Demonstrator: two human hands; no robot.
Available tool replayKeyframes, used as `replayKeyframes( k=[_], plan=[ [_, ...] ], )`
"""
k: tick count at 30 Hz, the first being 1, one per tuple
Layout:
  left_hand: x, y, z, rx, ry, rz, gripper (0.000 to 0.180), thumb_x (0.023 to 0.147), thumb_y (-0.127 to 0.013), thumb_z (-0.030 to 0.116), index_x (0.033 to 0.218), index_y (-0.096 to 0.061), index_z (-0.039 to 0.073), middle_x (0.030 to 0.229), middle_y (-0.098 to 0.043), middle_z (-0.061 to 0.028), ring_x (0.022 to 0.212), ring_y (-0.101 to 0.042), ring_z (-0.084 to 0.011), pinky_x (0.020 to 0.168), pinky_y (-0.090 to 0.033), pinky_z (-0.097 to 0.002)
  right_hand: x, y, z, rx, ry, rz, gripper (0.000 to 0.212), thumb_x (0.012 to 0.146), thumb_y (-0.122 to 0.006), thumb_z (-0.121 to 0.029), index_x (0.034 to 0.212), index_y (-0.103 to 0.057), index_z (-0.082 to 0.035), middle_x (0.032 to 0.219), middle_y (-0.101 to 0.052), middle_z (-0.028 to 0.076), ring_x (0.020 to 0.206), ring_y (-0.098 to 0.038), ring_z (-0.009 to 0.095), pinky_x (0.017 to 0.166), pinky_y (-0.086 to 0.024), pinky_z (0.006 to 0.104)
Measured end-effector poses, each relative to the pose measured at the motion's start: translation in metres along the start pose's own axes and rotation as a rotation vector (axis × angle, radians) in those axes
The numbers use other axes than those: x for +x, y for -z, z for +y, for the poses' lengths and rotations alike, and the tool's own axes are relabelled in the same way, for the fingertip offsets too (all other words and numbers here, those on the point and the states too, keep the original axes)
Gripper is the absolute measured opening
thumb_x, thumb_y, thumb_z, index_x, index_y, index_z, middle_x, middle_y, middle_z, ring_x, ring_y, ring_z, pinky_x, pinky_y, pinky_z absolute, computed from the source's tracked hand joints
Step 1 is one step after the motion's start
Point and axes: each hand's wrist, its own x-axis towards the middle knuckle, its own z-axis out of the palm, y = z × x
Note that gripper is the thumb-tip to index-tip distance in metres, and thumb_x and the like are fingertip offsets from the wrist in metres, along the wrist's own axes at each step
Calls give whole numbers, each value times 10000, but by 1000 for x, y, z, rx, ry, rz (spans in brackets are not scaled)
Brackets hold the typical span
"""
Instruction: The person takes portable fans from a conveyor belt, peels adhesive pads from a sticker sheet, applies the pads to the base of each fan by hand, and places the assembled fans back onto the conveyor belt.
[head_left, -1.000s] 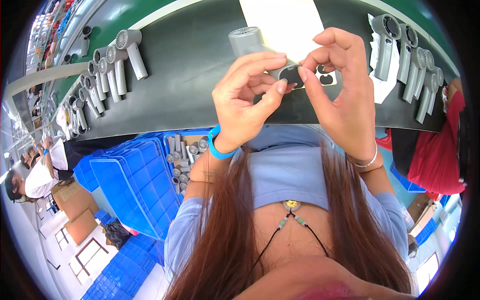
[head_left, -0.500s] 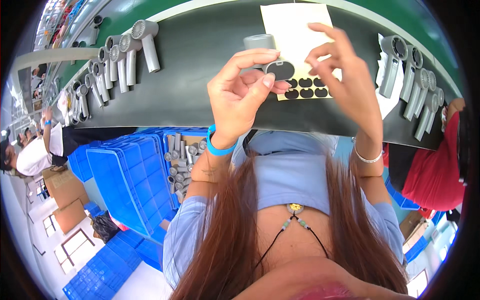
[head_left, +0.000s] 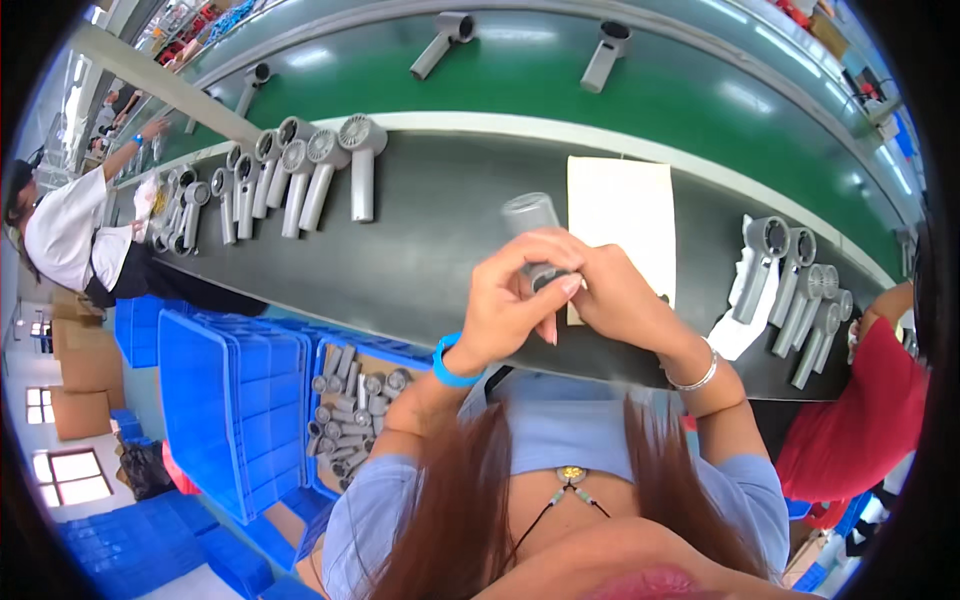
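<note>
At far left, a person in a white shirt (head_left: 70,230) stretches an arm toward the counter (head_left: 430,200). Next, a row of grey fans (head_left: 362,185) stands along the counter's left part; below it, a tall blue crate (head_left: 195,400) sits beside a box of loose fans (head_left: 350,410).

Near the middle, the left hand (head_left: 508,298) has its fingers clamped around the handle of a grey handheld fan (head_left: 530,212), whose round head points away over the counter. The right hand (head_left: 622,292) now meets the handle's end; half a second ago it was apart, over the cream sheet (head_left: 622,205), and the handle's dark oval end showed. Now the hands mostly cover that end, and whether the right fingers pinch anything cannot be told. The sheet lies just beyond the right hand, its black ovals now hidden.

Farther right, more fans (head_left: 762,270) rest partly on white paper (head_left: 735,335), near a person in red (head_left: 860,410).
</note>
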Motion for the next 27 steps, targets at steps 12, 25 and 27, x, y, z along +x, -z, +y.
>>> replayKeyframes(
  k=[12, 25, 27],
  plan=[
    [76, 22, -37, 347, 29, -56, 222, 949, -526, 127, 1105, -615, -3, 950, -663, -85, 699, -629, -123, 639, -516, -249, 68, 117, 135, -549, -89, 624, 603, 705, -520, 147, 1216, -516, -173, 875, -615, 248, 850, -612, 436, 697, -477, 432],
    [280, 72, -134, 1396, -217, 224, 591, 781, -665, 489, 1094, -591, -7, 1087, -594, -232, 950, -568, -399, 826, -453, -492, 5, 117, 125, -522, -98, 512, 434, 854, -585, -52, 1273, -491, -112, 1286, -513, 133, 1179, -496, 339, 933, -447, 417],
    [295, 91, -145, 1334, -282, 247, 508, 820, -660, 412, 1110, -584, 2, 1064, -624, -238, 968, -597, -399, 816, -478, -459, -24, 102, 107, -405, -156, 419, 356, 875, -602, -141, 1223, -538, -97, 1259, -542, 99, 1146, -531, 269, 924, -449, 379]
  ],
)
